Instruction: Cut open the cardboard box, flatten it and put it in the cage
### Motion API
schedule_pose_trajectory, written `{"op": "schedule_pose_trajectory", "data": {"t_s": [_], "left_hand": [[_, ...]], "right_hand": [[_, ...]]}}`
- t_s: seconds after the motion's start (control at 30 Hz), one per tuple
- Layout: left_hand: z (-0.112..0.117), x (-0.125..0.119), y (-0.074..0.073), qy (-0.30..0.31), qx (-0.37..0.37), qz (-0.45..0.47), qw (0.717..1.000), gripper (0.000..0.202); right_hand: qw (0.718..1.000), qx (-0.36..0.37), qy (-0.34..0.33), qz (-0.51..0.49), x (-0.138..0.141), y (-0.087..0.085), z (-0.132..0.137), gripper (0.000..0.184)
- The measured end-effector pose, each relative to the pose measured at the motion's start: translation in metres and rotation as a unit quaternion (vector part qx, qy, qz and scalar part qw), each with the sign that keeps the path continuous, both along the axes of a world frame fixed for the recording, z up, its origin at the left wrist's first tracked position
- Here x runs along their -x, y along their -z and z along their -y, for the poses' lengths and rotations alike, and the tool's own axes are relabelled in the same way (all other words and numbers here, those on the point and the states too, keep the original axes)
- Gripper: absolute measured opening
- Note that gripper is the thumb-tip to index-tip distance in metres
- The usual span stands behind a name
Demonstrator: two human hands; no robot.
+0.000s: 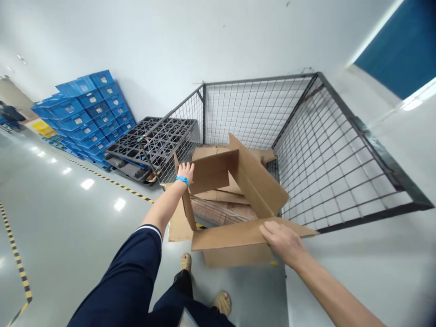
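Note:
An opened-out cardboard box (pixel 259 184) is in front of me, its flaps spread. Through its middle I see the mesh cage and flat cardboard beyond. My left hand (pixel 185 172), with a blue wristband (pixel 182 180), grips the box at its left side, fingers over the edge. On the near right, my right hand (pixel 282 240) is closed on the near flap, thumb on top and the other fingers mostly hidden. Flattened cardboard (pixel 211 152) lies inside the wire mesh cage (pixel 259 81) behind the box.
Black plastic pallets (pixel 153 138) are stacked left of the cage. Farther left stand tall stacks of blue crates (pixel 91 113), with yellow crates (pixel 44 128) beyond. Black-and-yellow tape (pixel 112 182) marks the floor. A white wall rises behind the cage. Another person (pixel 12 113) is at the far left.

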State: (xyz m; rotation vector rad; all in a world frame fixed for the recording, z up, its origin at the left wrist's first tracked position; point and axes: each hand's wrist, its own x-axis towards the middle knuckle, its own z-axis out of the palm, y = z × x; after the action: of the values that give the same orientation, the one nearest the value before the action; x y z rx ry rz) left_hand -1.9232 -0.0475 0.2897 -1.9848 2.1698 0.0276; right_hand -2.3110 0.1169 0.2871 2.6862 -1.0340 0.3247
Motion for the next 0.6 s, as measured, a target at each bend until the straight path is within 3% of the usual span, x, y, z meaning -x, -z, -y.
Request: {"op": "schedule_pose_trajectory", "data": {"t_s": [0.07, 0.17, 0.3, 0.37, 0.43, 0.5, 0.53, 0.6], "left_hand": [[0.011, -0.003, 0.006, -0.021, -0.003, 0.007, 1.000, 0.097], [0.035, -0.013, 0.006, -0.032, -0.020, 0.003, 0.999, 0.072], [0.072, -0.034, -0.012, -0.009, -0.083, -0.007, 0.996, 0.041], [0.084, -0.060, -0.036, 0.009, -0.095, 0.002, 0.995, 0.039], [0.088, -0.101, -0.070, 0.029, -0.096, 0.020, 0.995, 0.038], [0.081, -0.148, -0.109, 0.052, -0.101, 0.039, 0.993, 0.037], [0.072, -0.170, -0.129, 0.076, -0.111, 0.048, 0.990, 0.036], [0.046, -0.209, -0.163, 0.136, -0.123, 0.045, 0.982, 0.036]], "right_hand": [[1.000, -0.009, 0.008, 0.003, 0.001, 0.004, -0.009, 0.021], [1.000, 0.010, 0.017, 0.018, -0.001, 0.007, -0.022, 0.023], [0.998, 0.027, 0.053, -0.002, 0.005, -0.002, -0.017, 0.025], [0.995, -0.008, 0.093, -0.021, 0.016, -0.016, -0.005, 0.022], [0.982, -0.070, 0.171, -0.032, 0.031, -0.037, 0.010, 0.019], [0.944, -0.136, 0.298, -0.035, 0.046, -0.061, 0.025, 0.016], [0.921, -0.156, 0.356, -0.020, 0.053, -0.075, 0.033, 0.029], [0.890, -0.147, 0.431, 0.015, 0.060, -0.104, 0.047, 0.080]]}}
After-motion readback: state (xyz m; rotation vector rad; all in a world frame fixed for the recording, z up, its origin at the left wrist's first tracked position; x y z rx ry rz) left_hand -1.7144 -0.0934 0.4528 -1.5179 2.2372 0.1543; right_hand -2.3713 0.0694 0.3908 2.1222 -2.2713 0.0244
